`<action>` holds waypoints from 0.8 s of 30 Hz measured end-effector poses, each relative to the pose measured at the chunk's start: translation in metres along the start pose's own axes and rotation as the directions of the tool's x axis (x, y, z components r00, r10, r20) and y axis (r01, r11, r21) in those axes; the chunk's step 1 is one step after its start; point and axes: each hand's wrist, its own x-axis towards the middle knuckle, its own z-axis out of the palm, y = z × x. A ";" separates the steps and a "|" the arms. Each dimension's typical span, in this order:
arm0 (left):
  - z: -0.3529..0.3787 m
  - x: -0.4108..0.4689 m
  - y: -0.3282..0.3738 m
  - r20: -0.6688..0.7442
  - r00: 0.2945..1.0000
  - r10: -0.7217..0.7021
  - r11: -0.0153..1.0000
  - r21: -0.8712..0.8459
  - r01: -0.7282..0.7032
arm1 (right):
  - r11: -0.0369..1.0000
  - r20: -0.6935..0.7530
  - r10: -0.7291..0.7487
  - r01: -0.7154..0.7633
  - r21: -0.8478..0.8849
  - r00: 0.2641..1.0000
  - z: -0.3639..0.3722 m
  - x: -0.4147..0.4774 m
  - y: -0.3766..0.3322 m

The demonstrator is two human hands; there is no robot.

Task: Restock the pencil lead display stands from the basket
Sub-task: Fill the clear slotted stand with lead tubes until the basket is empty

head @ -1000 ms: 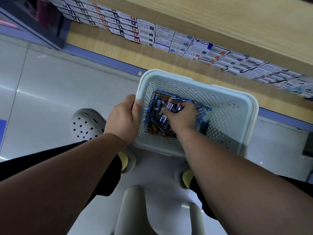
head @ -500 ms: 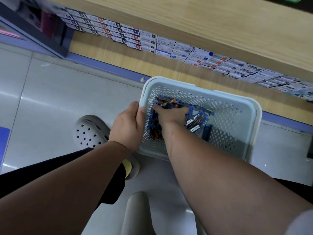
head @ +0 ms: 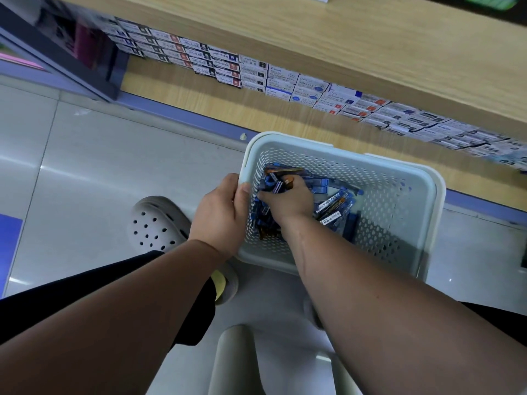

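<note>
Over the last second the right hand has slid from the middle of the pile to the basket's far-left corner. Its fingers are now curled around a few lead packs, probably ready to lift. The left hand grips the near-left rim. Boxes line the far shelf. No display stand shows.

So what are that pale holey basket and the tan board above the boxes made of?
The pale perforated rectangular basket looks like moulded plastic, matt: even rows of holes, thick rounded rim. The tan shelf board shows wood grain, yet very uniform, so probably laminate or veneer rather than solid wood; low sheen.
</note>
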 end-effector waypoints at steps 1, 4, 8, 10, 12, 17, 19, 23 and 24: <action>0.000 0.000 -0.001 -0.002 1.000 0.002 1.000 -0.001 -0.002 | 1.000 0.003 -0.015 0.015 0.010 1.000 -0.001 -0.001 0.000; 0.000 -0.001 -0.002 -0.004 1.000 0.005 1.000 0.002 -0.005 | 0.998 0.016 -0.037 0.036 0.053 0.999 0.002 -0.004 -0.001; 0.001 0.000 -0.001 0.003 1.000 0.000 1.000 0.003 0.000 | 0.995 0.058 -0.087 0.083 0.058 0.995 0.000 -0.005 -0.002; 0.001 0.000 -0.001 0.003 1.000 0.002 1.000 0.004 -0.002 | 0.992 0.101 -0.103 0.095 0.078 0.990 -0.006 -0.004 -0.002; 0.000 0.000 -0.002 0.003 1.000 0.006 1.000 0.007 -0.006 | 0.988 0.145 -0.126 0.111 0.108 0.981 -0.011 -0.002 -0.003; 0.000 0.000 -0.002 0.001 1.000 0.010 1.000 0.015 -0.010 | 0.981 0.233 -0.156 0.124 0.146 0.960 -0.013 0.000 -0.008; 0.000 0.000 -0.001 0.001 1.000 0.015 1.000 0.019 -0.015 | 0.981 0.239 -0.168 0.139 0.131 0.956 -0.014 -0.001 -0.008; 0.000 0.000 -0.001 0.004 1.000 0.009 1.000 0.015 -0.009 | 0.986 0.266 -0.154 0.132 0.098 0.952 -0.016 -0.002 -0.008; 0.000 0.000 -0.001 0.006 1.000 0.007 1.000 0.014 -0.007 | 0.986 0.285 -0.153 0.127 0.106 0.946 -0.018 -0.003 -0.010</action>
